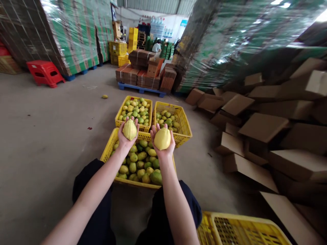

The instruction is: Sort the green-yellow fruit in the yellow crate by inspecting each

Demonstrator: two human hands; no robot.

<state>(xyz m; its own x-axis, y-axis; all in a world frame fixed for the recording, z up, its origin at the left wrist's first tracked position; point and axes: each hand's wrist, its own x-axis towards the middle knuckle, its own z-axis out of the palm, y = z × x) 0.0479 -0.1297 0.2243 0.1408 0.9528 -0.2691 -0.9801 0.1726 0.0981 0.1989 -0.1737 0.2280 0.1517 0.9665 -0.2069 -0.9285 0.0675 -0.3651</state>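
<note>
My left hand [124, 139] is palm up, its fingers curled around a pale yellow, ridged fruit [130, 129]. In my right hand [166, 152], also turned palm up, rests a second pale yellow fruit [162, 138], rounder and smoother. Both hands are held side by side, apart from each other, above a yellow plastic crate [106, 148] between my knees. Inside that crate lie many green and yellow fruits [142, 156]. Just beyond stand two more crates: the left crate [133, 127] is heaped with similar fruit, and the right crate [184, 123] holds a lower pile.
An empty-looking yellow crate [245, 226] stands at my lower right. Cardboard boxes [264, 126] lie heaped on the right. One loose fruit [105, 96] and a red stool [45, 73] are on the floor. Farther back are flattened cartons [140, 58] on a blue pallet and a person [156, 47].
</note>
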